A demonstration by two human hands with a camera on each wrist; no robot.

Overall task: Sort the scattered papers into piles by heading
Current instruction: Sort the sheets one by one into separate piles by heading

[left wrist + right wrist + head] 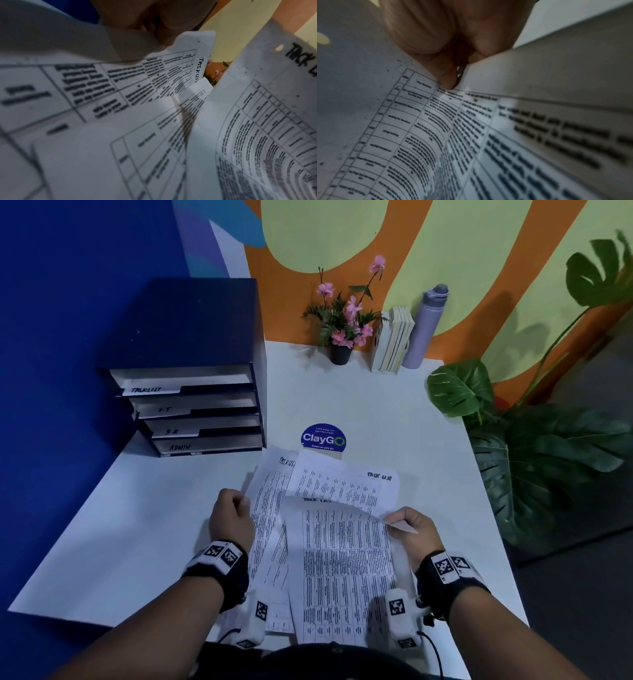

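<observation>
Both hands are pinching the papers (329,542) dead center on the table (137,525): left hand (231,522) one sheet's edge, right hand (416,529) another's corner. Long axis runs 6-to-12; the tray rack (195,409) at 10 o'clock looks nearer the left.

Both forearms extend forward, each wrist banded. Left hand (230,517), fingers curled, pinches a sheet's left edge; right hand (415,528) pinches a sheet's right edge.

A potted pink-flowered plant (342,320), upright books (392,344) and a lilac bottle (424,328) are lined along the wall; a round ClayGo sticker (323,437) is seen mid-desk, monstera leaves (534,446) alongside.
</observation>
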